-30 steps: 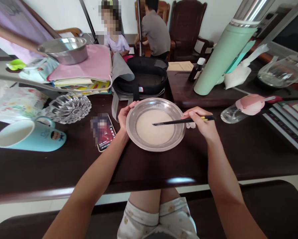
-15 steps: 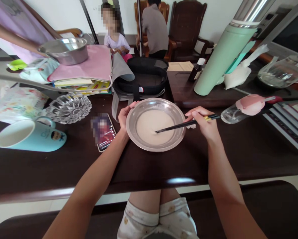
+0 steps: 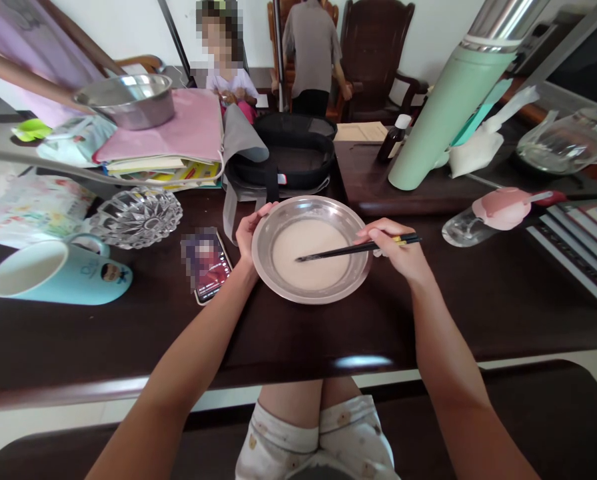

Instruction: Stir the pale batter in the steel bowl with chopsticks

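The steel bowl (image 3: 311, 249) sat on the dark table (image 3: 478, 313) straight ahead of the person, at twelve o'clock from the lap, with a pale, smooth liquid pooled across its flat bottom. The left hand (image 3: 248, 233) curled round the rim at nine o'clock, thumb over the edge and fingers behind it, gripping the bowl. The right hand (image 3: 396, 250) was just beyond the rim at three o'clock, pinched closed on a pair of black chopsticks (image 3: 353, 250).

What mattered most was the line of those chopsticks — their long axis ran nearly level across the bowl, from three o'clock towards nine, dipping slightly so the tips met the liquid a little left of centre. Their yellow-banded butts stuck out past the right hand. Both hands were equally close to the bowl, one on each side; only the right carried a tool.

A phone (image 3: 206, 263) lay just beside the left wrist at about eight o'clock from the bowl, and a pale blue mug (image 3: 58, 275) lay on its side farther out that way. A green flask (image 3: 451, 110) leaned at two o'clock.

How deep the tips went into the liquid could not be made out, the left fingers behind the rim were hidden, and the flask's top was cut off by the frame
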Motion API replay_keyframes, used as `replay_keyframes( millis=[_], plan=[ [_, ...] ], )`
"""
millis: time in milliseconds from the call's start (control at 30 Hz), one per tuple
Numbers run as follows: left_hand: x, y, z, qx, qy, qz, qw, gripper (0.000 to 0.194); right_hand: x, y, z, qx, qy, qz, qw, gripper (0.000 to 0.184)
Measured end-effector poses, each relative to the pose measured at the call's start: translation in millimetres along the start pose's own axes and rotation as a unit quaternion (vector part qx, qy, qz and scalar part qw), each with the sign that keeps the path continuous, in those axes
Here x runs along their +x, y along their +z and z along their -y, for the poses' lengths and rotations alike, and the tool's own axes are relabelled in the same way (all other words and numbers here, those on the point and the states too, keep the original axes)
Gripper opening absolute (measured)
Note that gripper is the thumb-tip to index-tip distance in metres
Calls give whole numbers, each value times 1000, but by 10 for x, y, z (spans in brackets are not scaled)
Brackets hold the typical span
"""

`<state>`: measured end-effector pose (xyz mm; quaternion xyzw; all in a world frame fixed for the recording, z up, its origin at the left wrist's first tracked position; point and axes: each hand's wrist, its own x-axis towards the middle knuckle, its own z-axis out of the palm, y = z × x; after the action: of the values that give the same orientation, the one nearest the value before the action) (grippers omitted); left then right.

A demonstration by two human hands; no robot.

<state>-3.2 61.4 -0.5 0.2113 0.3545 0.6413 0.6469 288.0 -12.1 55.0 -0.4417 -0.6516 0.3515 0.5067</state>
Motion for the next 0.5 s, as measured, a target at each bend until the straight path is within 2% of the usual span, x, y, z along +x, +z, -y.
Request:
replay_keyframes(
  millis=[200,367,500],
  plan=[
    [17,-15,15,-13,-5,4,1000,12,0,-29,13,-21,3,-61,998,43],
    [35,-41,25,-5,2,6,1000,11,-2,13,26,-17,13,-8,1000,47],
    [20,-20,18,-10,-2,-1,1000,13,-3,-10,26,-23,5,-50,998,45]
  ],
)
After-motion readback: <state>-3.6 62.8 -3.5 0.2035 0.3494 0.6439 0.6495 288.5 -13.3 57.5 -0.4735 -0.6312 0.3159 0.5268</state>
